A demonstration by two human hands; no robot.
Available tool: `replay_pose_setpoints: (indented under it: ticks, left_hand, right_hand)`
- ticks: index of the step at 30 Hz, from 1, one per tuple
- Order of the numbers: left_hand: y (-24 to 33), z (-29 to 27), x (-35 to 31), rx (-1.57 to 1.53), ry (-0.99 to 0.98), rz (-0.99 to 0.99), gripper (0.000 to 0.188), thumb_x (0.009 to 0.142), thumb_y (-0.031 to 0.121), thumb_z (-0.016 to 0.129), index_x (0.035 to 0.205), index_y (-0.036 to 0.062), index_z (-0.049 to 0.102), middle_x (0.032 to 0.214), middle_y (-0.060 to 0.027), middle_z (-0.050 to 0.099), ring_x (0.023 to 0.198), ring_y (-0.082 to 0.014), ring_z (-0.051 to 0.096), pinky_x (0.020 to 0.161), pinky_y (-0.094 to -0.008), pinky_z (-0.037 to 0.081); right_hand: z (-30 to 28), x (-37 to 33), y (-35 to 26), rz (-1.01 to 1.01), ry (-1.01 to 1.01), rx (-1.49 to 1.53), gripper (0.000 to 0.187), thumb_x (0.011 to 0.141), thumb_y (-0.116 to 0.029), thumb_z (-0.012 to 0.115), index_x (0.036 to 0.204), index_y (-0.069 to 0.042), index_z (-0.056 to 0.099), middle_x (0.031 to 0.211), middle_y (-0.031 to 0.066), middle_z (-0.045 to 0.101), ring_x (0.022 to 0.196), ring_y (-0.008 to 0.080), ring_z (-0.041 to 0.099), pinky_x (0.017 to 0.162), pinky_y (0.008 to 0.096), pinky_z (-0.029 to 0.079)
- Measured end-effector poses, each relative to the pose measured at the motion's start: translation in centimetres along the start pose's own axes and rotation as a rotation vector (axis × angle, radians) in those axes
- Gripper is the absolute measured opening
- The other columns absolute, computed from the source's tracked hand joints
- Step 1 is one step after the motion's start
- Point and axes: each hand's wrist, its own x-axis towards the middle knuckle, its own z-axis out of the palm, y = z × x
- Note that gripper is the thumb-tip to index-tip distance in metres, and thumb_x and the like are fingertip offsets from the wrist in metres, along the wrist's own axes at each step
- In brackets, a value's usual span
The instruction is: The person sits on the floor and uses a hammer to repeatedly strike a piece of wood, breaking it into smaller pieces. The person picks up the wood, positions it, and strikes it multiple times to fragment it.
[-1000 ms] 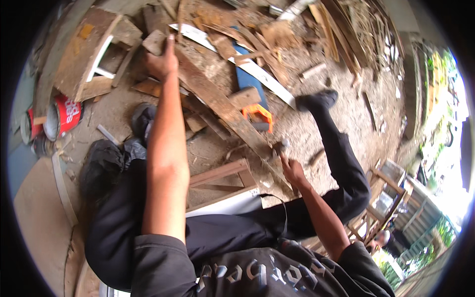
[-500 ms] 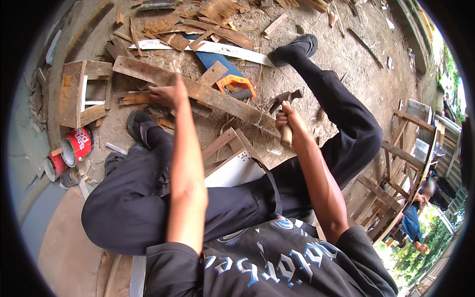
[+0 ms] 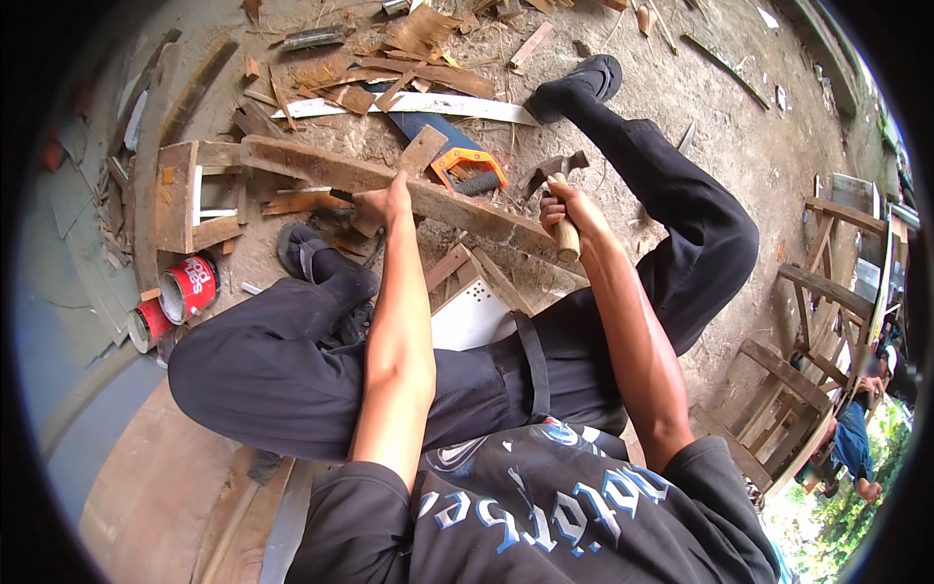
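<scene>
A long, weathered wooden plank lies slantwise in front of me, from a low wooden frame at the left toward my lap. My left hand is at the plank's near side around its middle, thumb up against it and fingers curled, partly hidden. Just beyond that thumb, a short wood block rests across the plank. My right hand grips the wooden handle of a claw hammer, its dark head pointing away from me. The hammer is held above the plank's right end, between my legs.
Past the plank lies a handsaw with an orange and black handle. Around it are a white strip and several wood scraps. Red tins stand at the left beside the wooden frame. Another person is at the far right, near wooden racks.
My left hand has moved right along the plank, from near its left part to its middle. The plank's left end sits slightly nearer. My right hand still holds the hammer, little moved.
</scene>
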Motion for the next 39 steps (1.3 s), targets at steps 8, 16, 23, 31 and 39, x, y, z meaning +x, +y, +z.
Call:
replay_pose_setpoints:
  ticks: [8,16,23,31,39]
  left_hand:
    - [1.6,-6.4,2.4,-0.863,-0.295,-0.15,0.096,0.068,-0.006,0.078,0.148,-0.0098,0.027,0.143,-0.0228,0.049,0.124,-0.0309,0.055,0.106,-0.0404,0.044]
    - [-0.3,-7.0,6.6,-1.216,-0.642,-0.159,0.046,0.065,-0.009,0.072,0.107,0.0011,0.057,0.106,-0.0079,0.059,0.1,-0.0229,0.057,0.092,-0.0383,0.047]
    - [6.8,-10.9,3.8,-1.563,-0.884,-0.139,0.055,0.083,0.029,0.066,0.131,0.005,0.055,0.126,-0.0096,0.061,0.118,-0.0283,0.056,0.105,-0.0446,0.041]
    - [9.7,-11.8,5.4,-1.473,-0.62,-0.037,0.105,0.079,0.096,0.027,0.14,0.0121,0.046,0.12,-0.0113,0.061,0.104,-0.0293,0.06,0.09,-0.0492,0.049]
    - [8.4,-12.0,5.3,-1.454,-0.635,-0.058,0.102,0.082,0.093,0.027,0.141,0.012,0.046,0.126,-0.0158,0.06,0.109,-0.0335,0.061,0.092,-0.0559,0.05]
  right_hand:
    - [1.2,-1.2,0.3,-0.128,-0.076,-0.067,0.018,0.102,-0.021,0.059,0.094,-0.009,0.049,0.072,-0.0045,0.041,0.054,0.0024,0.038,0.044,0.0173,0.035]
    - [1.8,-2.9,0.8,-0.197,-0.068,-0.16,0.02,0.101,-0.019,0.061,0.096,-0.004,0.049,0.076,-0.0018,0.047,0.056,0.0039,0.043,0.046,0.0199,0.039]
    - [0.6,-2.8,1.1,-0.237,-0.08,-0.32,0.024,0.098,-0.025,0.066,0.09,-0.008,0.052,0.071,-0.0051,0.045,0.054,0.0039,0.04,0.047,0.0219,0.035]
    - [2.5,-4.6,1.8,-0.387,-0.042,-0.601,0.034,0.096,-0.037,0.07,0.094,-0.006,0.055,0.067,-0.0041,0.047,0.053,0.0061,0.044,0.047,0.0249,0.039]
    - [3.9,-6.5,3.3,-0.522,-0.133,-0.763,0.038,0.102,-0.045,0.058,0.089,-0.01,0.054,0.068,-0.0046,0.049,0.055,0.0054,0.046,0.049,0.0253,0.042]
